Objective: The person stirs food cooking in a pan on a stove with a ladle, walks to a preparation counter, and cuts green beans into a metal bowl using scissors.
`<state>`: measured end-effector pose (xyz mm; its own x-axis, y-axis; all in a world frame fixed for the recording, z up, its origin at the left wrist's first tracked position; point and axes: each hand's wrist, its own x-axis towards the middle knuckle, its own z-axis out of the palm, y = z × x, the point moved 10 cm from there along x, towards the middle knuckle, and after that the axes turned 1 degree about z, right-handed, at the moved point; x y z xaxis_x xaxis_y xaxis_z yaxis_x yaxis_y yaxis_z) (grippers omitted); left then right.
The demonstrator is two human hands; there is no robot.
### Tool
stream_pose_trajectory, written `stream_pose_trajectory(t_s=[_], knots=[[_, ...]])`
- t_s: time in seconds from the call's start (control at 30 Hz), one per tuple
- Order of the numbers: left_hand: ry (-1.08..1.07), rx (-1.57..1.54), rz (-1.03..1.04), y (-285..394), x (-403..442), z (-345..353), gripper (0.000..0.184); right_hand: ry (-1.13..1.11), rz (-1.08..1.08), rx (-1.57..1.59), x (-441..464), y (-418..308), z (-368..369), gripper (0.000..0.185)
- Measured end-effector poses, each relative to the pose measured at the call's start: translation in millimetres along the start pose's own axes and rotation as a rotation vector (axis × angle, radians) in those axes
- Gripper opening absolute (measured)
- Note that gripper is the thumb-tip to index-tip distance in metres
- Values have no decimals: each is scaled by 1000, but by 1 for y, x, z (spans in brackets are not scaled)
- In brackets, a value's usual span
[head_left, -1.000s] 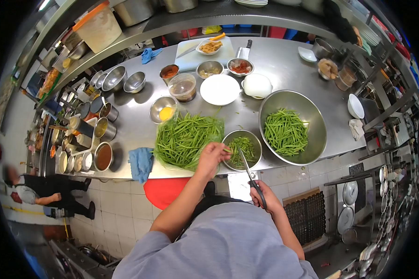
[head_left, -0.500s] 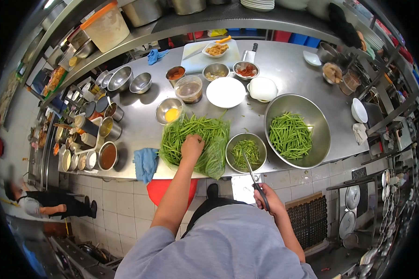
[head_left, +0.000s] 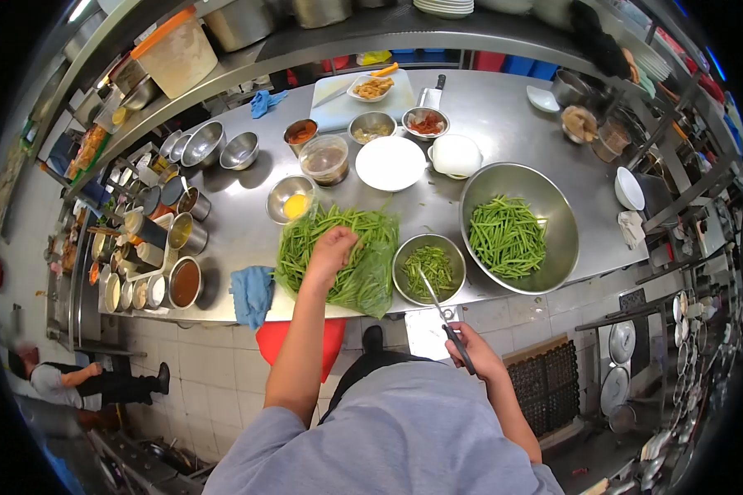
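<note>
My left hand is over a pile of green beans in a clear plastic bag, its fingers curled and pinched together. Whatever is between those fingers is too small to make out. In my right hand is a pair of scissors with dark handles. Their blades reach over a small steel bowl of short cut green pieces. To its right, a large steel bowl holds long green beans.
A blue cloth hangs at the table's front edge. Behind the beans stand an egg-yolk bowl, a lidded tub and a white plate. A cleaver lies further back. Another person is at the far left.
My left hand has risen slightly from the beans, fingers still curled. The scissors remain in my right hand over the small bowl. The view has shifted slightly, and the other person's posture has changed.
</note>
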<state>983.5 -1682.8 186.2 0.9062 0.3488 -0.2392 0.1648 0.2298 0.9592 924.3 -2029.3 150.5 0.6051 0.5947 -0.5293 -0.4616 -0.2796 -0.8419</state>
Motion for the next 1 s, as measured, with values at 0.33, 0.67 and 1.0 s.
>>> stream_pose_trajectory(t_s=[0.33, 0.67, 1.0], knots=[[77, 175, 1, -38, 19, 49, 17, 111, 50, -54, 9, 10, -9, 56], [-381, 311, 13, -40, -32, 135, 24, 72, -49, 24, -1, 1, -8, 57], [-270, 97, -124, -43, -38, 127, 13, 92, 6, 166, 1, 19, -11, 40]])
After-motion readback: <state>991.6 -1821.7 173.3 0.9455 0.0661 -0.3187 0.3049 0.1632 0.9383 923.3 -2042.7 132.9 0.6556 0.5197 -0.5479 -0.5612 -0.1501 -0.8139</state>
